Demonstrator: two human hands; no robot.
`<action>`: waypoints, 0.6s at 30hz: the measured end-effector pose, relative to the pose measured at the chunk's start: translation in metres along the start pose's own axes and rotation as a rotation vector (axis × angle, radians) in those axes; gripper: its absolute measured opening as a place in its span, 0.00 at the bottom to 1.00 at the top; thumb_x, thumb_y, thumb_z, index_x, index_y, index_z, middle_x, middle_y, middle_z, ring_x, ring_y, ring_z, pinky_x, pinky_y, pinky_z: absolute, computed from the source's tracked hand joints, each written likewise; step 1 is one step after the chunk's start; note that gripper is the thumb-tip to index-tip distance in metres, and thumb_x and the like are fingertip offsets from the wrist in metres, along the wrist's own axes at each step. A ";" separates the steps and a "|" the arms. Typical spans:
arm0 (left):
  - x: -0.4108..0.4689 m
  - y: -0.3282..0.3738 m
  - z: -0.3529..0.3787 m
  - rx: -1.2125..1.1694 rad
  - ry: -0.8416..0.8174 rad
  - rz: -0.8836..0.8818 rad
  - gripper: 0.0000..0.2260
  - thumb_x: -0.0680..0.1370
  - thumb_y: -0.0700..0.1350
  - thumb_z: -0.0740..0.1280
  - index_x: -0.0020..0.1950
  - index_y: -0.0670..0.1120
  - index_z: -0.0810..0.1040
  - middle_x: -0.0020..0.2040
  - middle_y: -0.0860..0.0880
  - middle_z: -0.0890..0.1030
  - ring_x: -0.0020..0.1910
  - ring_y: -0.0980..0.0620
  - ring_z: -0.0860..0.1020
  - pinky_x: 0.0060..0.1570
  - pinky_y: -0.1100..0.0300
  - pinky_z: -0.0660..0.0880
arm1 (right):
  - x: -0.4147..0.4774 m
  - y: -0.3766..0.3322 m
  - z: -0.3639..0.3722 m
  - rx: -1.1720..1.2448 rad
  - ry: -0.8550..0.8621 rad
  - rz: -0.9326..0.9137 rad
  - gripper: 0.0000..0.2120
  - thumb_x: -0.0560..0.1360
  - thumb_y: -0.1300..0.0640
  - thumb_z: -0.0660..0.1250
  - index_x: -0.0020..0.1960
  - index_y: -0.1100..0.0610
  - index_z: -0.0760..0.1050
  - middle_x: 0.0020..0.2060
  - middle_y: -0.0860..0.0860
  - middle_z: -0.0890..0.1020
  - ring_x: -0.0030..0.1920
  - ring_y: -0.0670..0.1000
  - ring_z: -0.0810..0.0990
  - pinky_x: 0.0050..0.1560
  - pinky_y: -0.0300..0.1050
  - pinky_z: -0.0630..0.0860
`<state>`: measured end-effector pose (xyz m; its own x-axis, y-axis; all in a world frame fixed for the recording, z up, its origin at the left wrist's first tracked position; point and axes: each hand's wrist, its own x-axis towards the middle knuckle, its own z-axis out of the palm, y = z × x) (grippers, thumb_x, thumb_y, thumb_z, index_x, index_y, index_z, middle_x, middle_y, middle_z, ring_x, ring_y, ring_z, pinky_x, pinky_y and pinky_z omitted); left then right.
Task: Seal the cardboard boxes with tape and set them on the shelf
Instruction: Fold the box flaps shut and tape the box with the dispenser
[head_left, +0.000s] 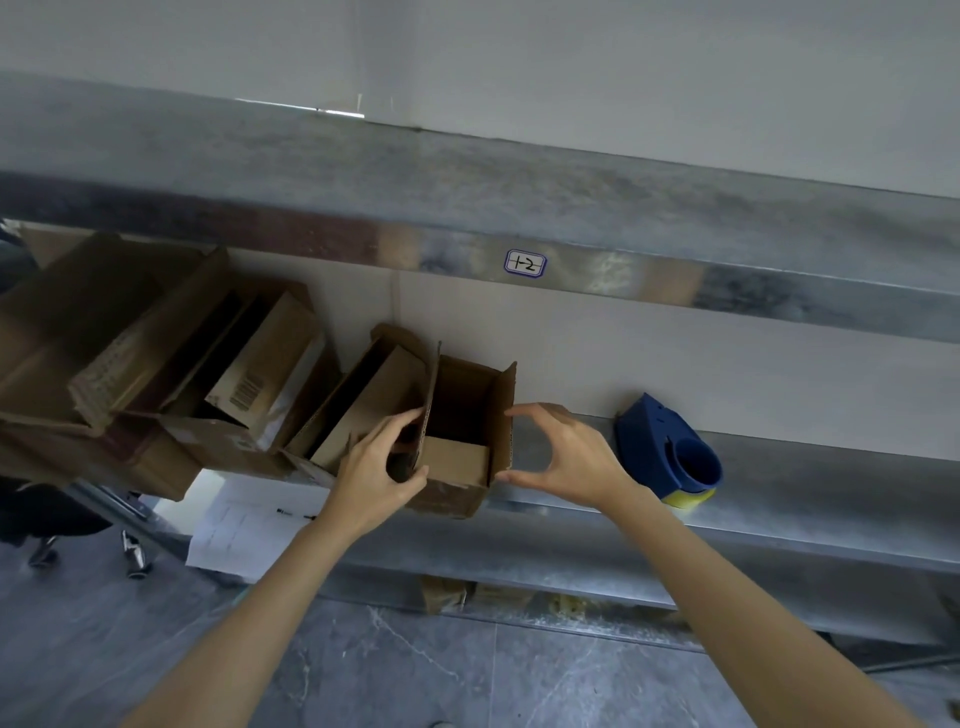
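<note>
1. Forearms reach up from the bottom edge toward the metal shelf (779, 499), both hands meeting at one small box.
2. Far left on that shelf lies a jumble of other cartons (156, 364), tipped and unsealed. A narrower carton (363, 400) leans just beside the box being worked.
3. Left hand (374, 467): the fingers curl round the upright left flap (430, 395), thumb low near the box's front corner, so it has a real grip on the cardboard.
4. Open box (457, 460): it sits at the shelf's front edge, its front slightly over the lip, top flaps standing and no tape visible on them. Sealing looks hardly begun.
5. Right hand (566, 457): spread in a wide C and holding nothing, with forefinger near the top of the right flap (506, 415) and thumb by its lower corner. Whether either touches, I cannot tell.
6. To do this step well, I would draw the box clear of its leaning neighbour first, fold the short flaps in, then bring the long ones down so their edges meet flush. A gap or overlap there would likely make the tape wrinkle.
7. Tape dispenser (670, 452): blue, with a yellow roll, it rests on the shelf near the right hand, within easy reach once the flaps are held shut.
</note>
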<state>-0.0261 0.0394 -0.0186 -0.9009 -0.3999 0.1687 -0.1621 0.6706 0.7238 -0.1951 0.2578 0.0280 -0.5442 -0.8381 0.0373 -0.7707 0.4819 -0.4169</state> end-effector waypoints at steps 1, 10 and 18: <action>0.000 0.001 0.002 0.002 0.000 0.000 0.33 0.72 0.51 0.73 0.66 0.77 0.59 0.62 0.79 0.63 0.59 0.60 0.73 0.66 0.37 0.71 | -0.002 0.001 -0.001 0.001 0.006 -0.002 0.38 0.70 0.31 0.68 0.74 0.45 0.63 0.72 0.45 0.71 0.69 0.49 0.71 0.64 0.48 0.72; 0.010 -0.002 0.013 -0.022 -0.029 -0.002 0.29 0.72 0.53 0.72 0.70 0.64 0.66 0.65 0.72 0.67 0.60 0.56 0.77 0.72 0.33 0.59 | -0.010 0.008 -0.005 -0.018 0.043 -0.011 0.35 0.70 0.31 0.68 0.72 0.46 0.66 0.70 0.46 0.72 0.69 0.49 0.72 0.65 0.49 0.73; 0.008 0.000 0.004 0.014 -0.076 -0.026 0.31 0.73 0.50 0.75 0.73 0.59 0.66 0.67 0.65 0.68 0.63 0.55 0.76 0.74 0.40 0.49 | -0.001 0.002 0.010 -0.051 -0.074 -0.015 0.35 0.70 0.29 0.65 0.72 0.39 0.59 0.73 0.46 0.67 0.72 0.51 0.68 0.69 0.58 0.69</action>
<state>-0.0354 0.0390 -0.0200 -0.9243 -0.3687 0.0984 -0.1906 0.6694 0.7180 -0.1929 0.2574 0.0177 -0.5081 -0.8609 -0.0253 -0.7953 0.4803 -0.3698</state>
